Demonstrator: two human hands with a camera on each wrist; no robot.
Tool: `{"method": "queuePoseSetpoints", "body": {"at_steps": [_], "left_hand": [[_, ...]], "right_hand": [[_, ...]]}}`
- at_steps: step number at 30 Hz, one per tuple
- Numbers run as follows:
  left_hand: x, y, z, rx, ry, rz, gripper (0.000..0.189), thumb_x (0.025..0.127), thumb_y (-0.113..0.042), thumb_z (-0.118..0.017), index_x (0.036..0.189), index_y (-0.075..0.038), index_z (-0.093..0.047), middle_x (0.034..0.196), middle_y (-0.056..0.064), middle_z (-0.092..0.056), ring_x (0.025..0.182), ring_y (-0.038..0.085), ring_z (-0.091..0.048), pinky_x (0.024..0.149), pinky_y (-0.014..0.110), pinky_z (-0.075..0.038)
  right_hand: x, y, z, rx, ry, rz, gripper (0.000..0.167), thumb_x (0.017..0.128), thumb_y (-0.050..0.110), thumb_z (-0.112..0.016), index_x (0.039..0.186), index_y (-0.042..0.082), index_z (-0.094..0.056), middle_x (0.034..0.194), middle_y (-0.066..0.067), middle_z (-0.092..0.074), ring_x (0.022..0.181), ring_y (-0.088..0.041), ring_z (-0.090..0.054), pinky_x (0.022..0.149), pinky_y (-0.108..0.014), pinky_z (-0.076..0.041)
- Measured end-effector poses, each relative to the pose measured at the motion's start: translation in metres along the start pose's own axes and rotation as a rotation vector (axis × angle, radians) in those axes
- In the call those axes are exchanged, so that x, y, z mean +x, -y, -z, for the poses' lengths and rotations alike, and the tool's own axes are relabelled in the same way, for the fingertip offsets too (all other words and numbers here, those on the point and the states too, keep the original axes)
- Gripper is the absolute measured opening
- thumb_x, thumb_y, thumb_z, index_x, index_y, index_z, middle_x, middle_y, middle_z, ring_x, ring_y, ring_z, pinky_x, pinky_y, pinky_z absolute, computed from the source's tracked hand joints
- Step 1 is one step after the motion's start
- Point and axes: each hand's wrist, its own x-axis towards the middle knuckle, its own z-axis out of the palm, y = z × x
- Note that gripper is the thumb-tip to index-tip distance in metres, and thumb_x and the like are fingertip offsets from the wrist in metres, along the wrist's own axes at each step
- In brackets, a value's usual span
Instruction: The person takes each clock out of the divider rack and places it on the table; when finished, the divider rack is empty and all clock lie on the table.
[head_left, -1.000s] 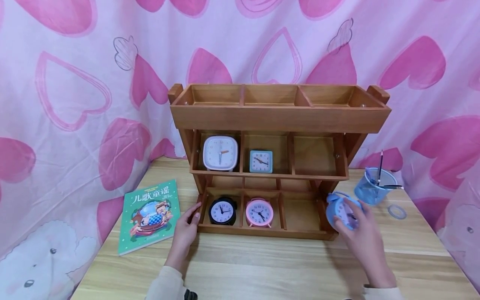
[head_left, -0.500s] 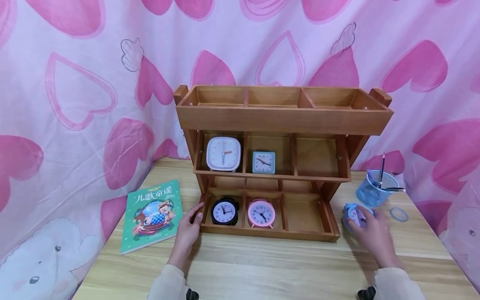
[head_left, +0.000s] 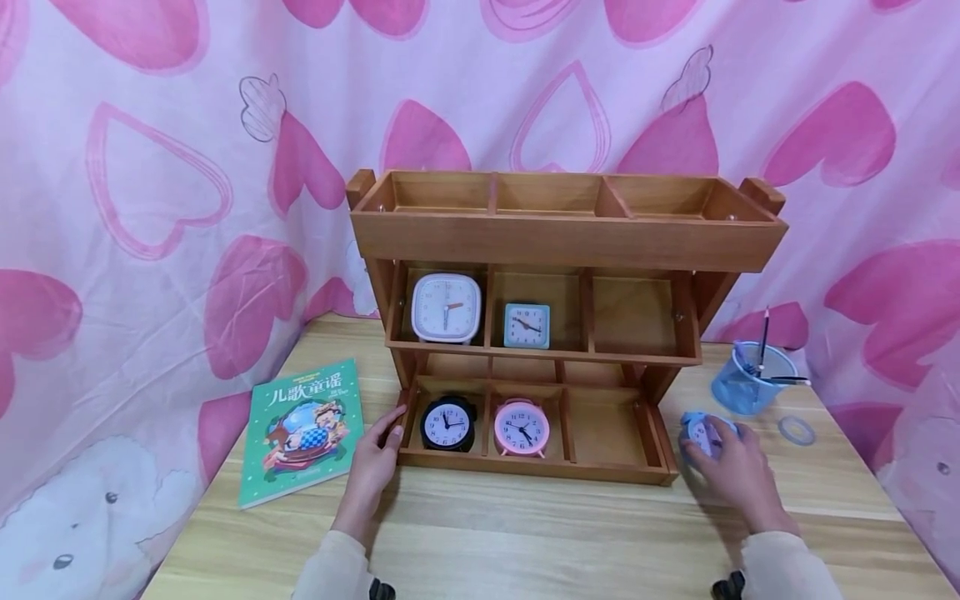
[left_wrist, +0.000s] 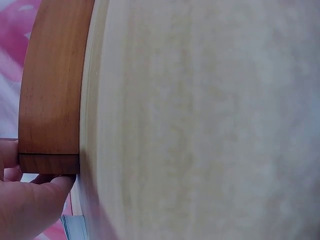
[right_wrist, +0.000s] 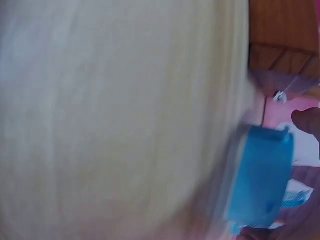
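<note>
Blue clock (head_left: 698, 435) is at R hand (head_left: 740, 477), outside rack (head_left: 570, 240); can't tell if pinched. L hand (head_left: 374, 463) grips rack's end nearest it. Btwn hands, 4 clocks (head_left: 522, 428) already shelved; blue one isn't, so prob. what's left.

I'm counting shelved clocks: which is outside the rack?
The blue clock at the right hand, beside the rack; the black clock, pink clock, white clock and turquoise clock sit inside.
</note>
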Motion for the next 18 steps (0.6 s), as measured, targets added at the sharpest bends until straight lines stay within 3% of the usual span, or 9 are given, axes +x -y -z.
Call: {"method": "queuePoseSetpoints", "body": {"at_steps": [2, 4, 8, 10, 14, 18], "left_hand": [[0.0, 0.0, 0.001, 0.002, 0.003, -0.002, 0.041, 0.106, -0.016, -0.044, 0.145, -0.025, -0.051, 0.16, 0.012, -0.033, 0.148, 0.039, -0.023, 0.117, 0.058, -0.026], [0.0, 0.0, 0.001, 0.002, 0.006, -0.001, 0.041, 0.106, -0.016, -0.044, 0.146, -0.025, -0.051, 0.16, 0.012, -0.033, 0.148, 0.04, -0.024, 0.116, 0.059, -0.027], [0.0, 0.001, 0.003, 0.0, 0.008, 0.005, 0.041, 0.106, -0.016, -0.044, 0.146, -0.025, -0.05, 0.16, 0.013, -0.032, 0.148, 0.04, -0.023, 0.116, 0.059, -0.028], [-0.001, 0.001, 0.003, -0.001, 0.011, 0.01, 0.041, 0.106, -0.017, -0.044, 0.146, -0.026, -0.05, 0.16, 0.012, -0.031, 0.148, 0.04, -0.023, 0.116, 0.059, -0.028], [0.0, 0.001, 0.002, -0.003, 0.009, 0.009, 0.041, 0.106, -0.017, -0.044, 0.146, -0.026, -0.05, 0.16, 0.012, -0.031, 0.148, 0.04, -0.023, 0.116, 0.058, -0.028], [0.001, 0.001, 0.0, -0.01, 0.004, -0.005, 0.041, 0.106, -0.016, -0.043, 0.146, -0.024, -0.05, 0.16, 0.013, -0.032, 0.148, 0.04, -0.023, 0.116, 0.059, -0.026]], "right_hand": [[-0.003, 0.007, 0.0, -0.004, -0.042, 0.002, 0.08, 0.098, 0.056, -0.05, 0.147, -0.006, -0.034, 0.145, -0.049, -0.015, 0.123, -0.069, -0.026, 0.093, -0.081, -0.028], [-0.008, 0.017, -0.003, 0.011, -0.142, 0.035, 0.072, 0.097, 0.048, -0.055, 0.143, -0.007, -0.04, 0.144, -0.048, -0.019, 0.125, -0.068, -0.026, 0.092, -0.08, -0.026], [-0.022, 0.048, -0.011, 0.095, -0.351, 0.176, 0.052, 0.092, 0.025, -0.065, 0.131, -0.007, -0.052, 0.142, -0.042, -0.031, 0.125, -0.063, -0.031, 0.095, -0.077, -0.027], [-0.028, 0.067, -0.016, 0.147, -0.405, 0.271, 0.046, 0.089, 0.018, -0.069, 0.126, -0.006, -0.056, 0.139, -0.039, -0.037, 0.123, -0.059, -0.035, 0.095, -0.074, -0.03], [-0.034, 0.104, -0.032, 0.221, -0.393, 0.421, 0.042, 0.087, 0.013, -0.073, 0.123, -0.003, -0.06, 0.137, -0.032, -0.044, 0.123, -0.052, -0.041, 0.098, -0.069, -0.035], [-0.034, 0.137, -0.049, 0.227, -0.281, 0.478, 0.045, 0.089, 0.018, -0.073, 0.128, 0.001, -0.059, 0.138, -0.026, -0.047, 0.125, -0.044, -0.045, 0.1, -0.065, -0.041]]}}
